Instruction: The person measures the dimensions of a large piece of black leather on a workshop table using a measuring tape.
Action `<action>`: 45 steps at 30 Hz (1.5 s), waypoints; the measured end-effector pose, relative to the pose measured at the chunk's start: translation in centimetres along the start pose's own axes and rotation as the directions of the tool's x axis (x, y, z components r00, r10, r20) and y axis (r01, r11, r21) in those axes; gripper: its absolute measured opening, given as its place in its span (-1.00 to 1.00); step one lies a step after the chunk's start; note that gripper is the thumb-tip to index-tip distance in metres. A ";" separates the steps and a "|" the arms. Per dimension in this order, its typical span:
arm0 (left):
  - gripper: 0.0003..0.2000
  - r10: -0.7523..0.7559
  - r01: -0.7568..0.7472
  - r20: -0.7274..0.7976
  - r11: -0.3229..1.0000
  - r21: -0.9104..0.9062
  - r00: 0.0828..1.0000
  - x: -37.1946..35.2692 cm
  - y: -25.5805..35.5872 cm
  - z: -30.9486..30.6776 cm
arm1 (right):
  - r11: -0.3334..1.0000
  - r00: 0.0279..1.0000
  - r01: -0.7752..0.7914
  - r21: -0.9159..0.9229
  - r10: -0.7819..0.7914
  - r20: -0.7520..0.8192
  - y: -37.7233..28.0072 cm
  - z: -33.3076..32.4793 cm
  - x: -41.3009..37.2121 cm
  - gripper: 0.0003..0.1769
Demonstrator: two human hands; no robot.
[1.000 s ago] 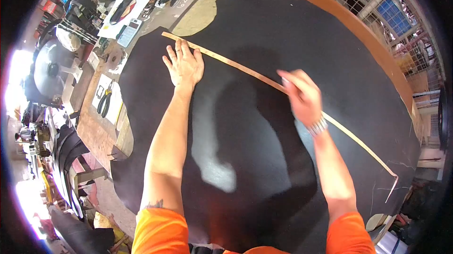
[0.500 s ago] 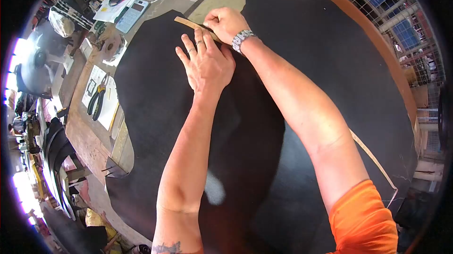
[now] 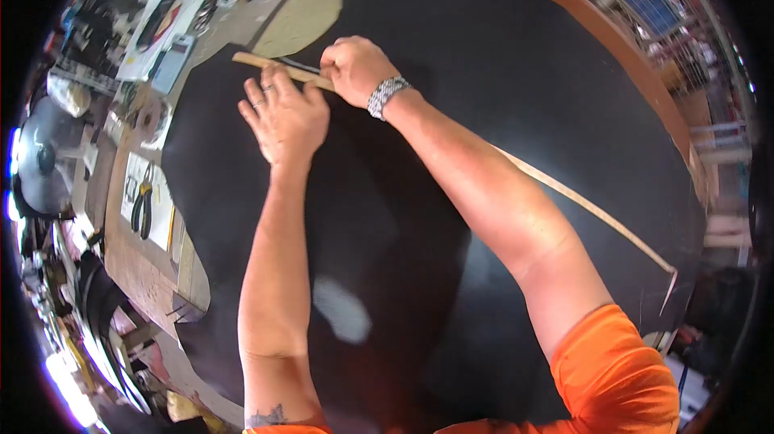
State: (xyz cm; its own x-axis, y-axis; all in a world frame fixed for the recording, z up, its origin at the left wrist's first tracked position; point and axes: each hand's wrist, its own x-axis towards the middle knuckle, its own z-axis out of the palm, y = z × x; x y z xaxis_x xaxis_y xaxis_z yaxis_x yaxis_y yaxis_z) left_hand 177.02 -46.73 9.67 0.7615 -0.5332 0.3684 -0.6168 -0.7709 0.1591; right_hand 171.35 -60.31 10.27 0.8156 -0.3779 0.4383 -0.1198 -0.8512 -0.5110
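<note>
A large black sheet that looks like leather point(image 3: 379, 216) covers most of the table. Across its upper left lies a long, thin, tan strip like a wooden straightedge point(image 3: 250, 60), running under my right forearm towards the lower right. My left hand point(image 3: 290, 115) rests on the strip's near edge, fingers spread and flat, rings on it. Just right of it, my right hand point(image 3: 355, 69) is closed in a fist-like pinch beside the strip's far edge; what it grips is hidden. A thin pale line point(image 3: 300, 65) runs along the strip between the hands.
Pliers point(image 3: 143, 204) lie on paper at the left, beside the sheet. A calculator point(image 3: 173, 64) and papers sit at the upper left. A pale greenish piece point(image 3: 310, 10) lies beyond the strip. A brown edge point(image 3: 580, 27) borders the right, with wire mesh beyond.
My right hand has moved along the strip, away from its far-left end, and a pale line now shows behind it. The view has shifted, so more of the strip's right part shows.
</note>
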 end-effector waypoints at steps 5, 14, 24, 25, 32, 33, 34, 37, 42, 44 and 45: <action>-0.41 0.053 -0.054 0.023 0.998 0.031 0.998 0.0 0.3 -0.4 | 0.988 0.990 -0.141 -0.068 0.140 -0.024 0.8 -5.7 -7.9 -0.95; -0.40 0.059 -0.068 0.115 0.995 0.073 0.992 1.3 -1.7 1.6 | 0.891 0.908 -0.409 -0.198 0.377 -0.181 4.5 -17.5 -23.0 -0.94; -0.48 0.292 -0.294 0.136 0.956 -0.004 0.947 3.6 -4.9 2.5 | 0.745 0.747 -0.628 -0.222 0.498 -0.441 9.7 -30.1 -39.3 -0.93; -0.51 0.387 -0.387 0.113 0.922 -0.022 0.915 5.2 -7.7 4.6 | 0.729 0.749 -0.634 -0.260 0.495 -0.440 9.9 -31.2 -40.6 -0.93; -0.39 0.154 -0.178 0.165 0.974 0.138 0.974 5.8 -7.3 5.1 | 0.564 0.618 -0.774 -0.287 0.577 -0.534 11.3 -38.4 -50.4 -0.95; -0.39 0.165 -0.182 0.131 0.974 0.134 0.978 5.6 -7.5 5.5 | 0.584 0.636 -0.754 -0.300 0.535 -0.556 11.9 -39.5 -52.0 -0.94; -0.39 0.172 -0.190 0.141 0.974 0.123 0.975 5.8 -7.7 5.5 | 0.515 0.610 -0.787 -0.339 0.570 -0.551 12.3 -40.5 -53.5 -0.95; -0.44 0.158 -0.172 0.142 0.981 0.087 0.977 5.9 -7.3 5.2 | 0.402 0.552 -0.833 -0.379 0.578 -0.601 13.9 -43.8 -57.5 -0.94; -0.47 0.295 -0.291 0.094 0.955 -0.050 0.951 0.6 0.4 -1.2 | 0.216 0.421 -0.905 -0.367 0.585 -0.693 17.2 -50.6 -65.1 -0.93; -0.51 0.339 -0.339 0.052 0.941 0.000 0.939 0.5 0.4 -1.2 | 0.155 0.378 -0.924 -0.351 0.523 -0.764 18.7 -53.1 -69.3 -0.90; -0.55 0.374 -0.374 0.002 0.926 0.053 0.927 0.9 -0.3 -0.5 | 0.143 0.254 -0.967 -0.211 0.512 -0.821 18.5 -53.6 -70.3 -0.88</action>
State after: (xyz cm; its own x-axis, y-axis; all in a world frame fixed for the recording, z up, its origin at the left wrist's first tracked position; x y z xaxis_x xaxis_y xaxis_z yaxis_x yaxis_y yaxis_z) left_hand 177.76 -46.82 10.43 0.4758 -0.7836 0.3994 -0.8453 -0.5329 -0.0384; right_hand 81.47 -69.01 9.66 -0.3184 -0.8305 0.4570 -0.9250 0.1668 -0.3413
